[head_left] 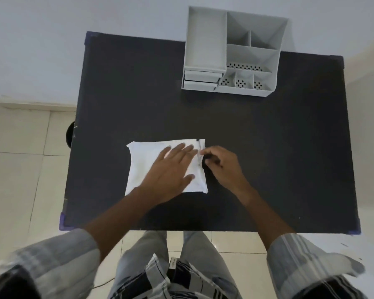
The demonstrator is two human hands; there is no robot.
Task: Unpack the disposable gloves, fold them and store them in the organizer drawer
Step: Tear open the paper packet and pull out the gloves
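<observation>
A black tabletop (268,158) stands on pale tiles. The white glove packet (143,160) lies toward its near edge. The left hand (171,171) presses it flat, fingers straight; the right hand (221,164) pinches its right edge. Unpacking looks barely begun: next, tear that edge open. The grey organizer (235,52) waits at the far edge.

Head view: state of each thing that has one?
glove packet: flat on the table, right edge partly torn
left hand: fingers straight, presses the packet
right hand: pinches the packet's right edge
organizer: compartments look empty
drawers: both closed
</observation>
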